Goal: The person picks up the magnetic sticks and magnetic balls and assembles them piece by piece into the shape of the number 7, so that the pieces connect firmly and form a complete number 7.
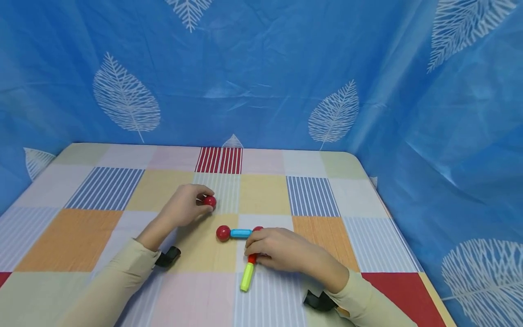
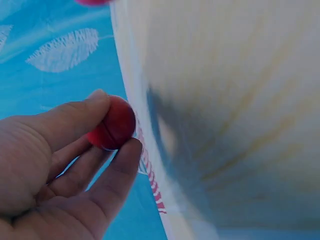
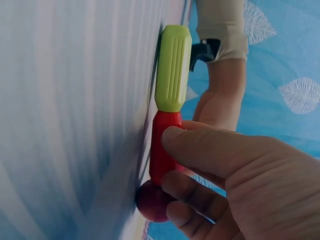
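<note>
My left hand (image 1: 185, 206) pinches a glossy red ball (image 1: 210, 201) between thumb and fingers, left of the table's middle. In the left wrist view a thin seam line runs across that ball (image 2: 118, 124). My right hand (image 1: 282, 249) holds a short red rod (image 3: 164, 145) between thumb and fingers. A lime-green ribbed rod (image 1: 247, 277) joins the red rod end to end and points toward the near edge. By the right fingers lies a blue rod (image 1: 241, 233) with a red ball (image 1: 223, 233) at its left end; another red ball (image 1: 258, 229), partly hidden by the hand, sits at its right end.
A patchwork-patterned cloth (image 1: 196, 295) covers the table. Behind it and along its right side hangs a blue curtain (image 1: 253, 81) with white leaf prints. Black straps (image 1: 168, 257) show at both wrists below beige sleeves.
</note>
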Tool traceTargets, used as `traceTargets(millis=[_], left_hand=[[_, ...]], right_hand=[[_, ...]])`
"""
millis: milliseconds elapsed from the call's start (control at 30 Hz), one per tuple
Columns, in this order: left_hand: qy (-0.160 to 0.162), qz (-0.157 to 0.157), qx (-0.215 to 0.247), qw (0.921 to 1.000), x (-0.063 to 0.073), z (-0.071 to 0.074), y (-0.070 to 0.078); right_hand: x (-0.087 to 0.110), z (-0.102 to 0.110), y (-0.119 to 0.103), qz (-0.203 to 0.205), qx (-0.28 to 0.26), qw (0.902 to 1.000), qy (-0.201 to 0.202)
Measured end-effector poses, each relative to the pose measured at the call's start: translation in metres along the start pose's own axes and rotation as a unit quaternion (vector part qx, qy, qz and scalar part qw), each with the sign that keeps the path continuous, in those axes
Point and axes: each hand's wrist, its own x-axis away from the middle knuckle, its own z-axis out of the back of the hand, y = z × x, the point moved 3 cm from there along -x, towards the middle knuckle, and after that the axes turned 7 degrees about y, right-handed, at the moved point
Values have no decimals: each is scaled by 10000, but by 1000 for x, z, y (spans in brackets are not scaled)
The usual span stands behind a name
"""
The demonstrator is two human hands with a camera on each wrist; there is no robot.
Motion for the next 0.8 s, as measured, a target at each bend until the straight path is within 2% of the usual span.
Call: traceTargets(millis=[200,300,433,600,700,800], left_hand=[[564,-138,739,9956,22,3,19],[657,-211,1184,9906,35,3,31],[431,-80,1698,9845,55,0,44],[-123,105,2292,9732,77,-12,55],[-455,186,2227,9737,86,-20,60],[-633,257,1936,9787,92,-25,63]], right_hand=[[1,3,-1,79,-208,9995,234],[1,3,-3,238,-423,9986,212],[1,-2,-3,372,-474,9982,16],[0,-7,-3,331,-521,9979,-203],[-1,-8,-2,302,-562,9977,-230],[-2,-7,0,321,-629,9973,-212]])
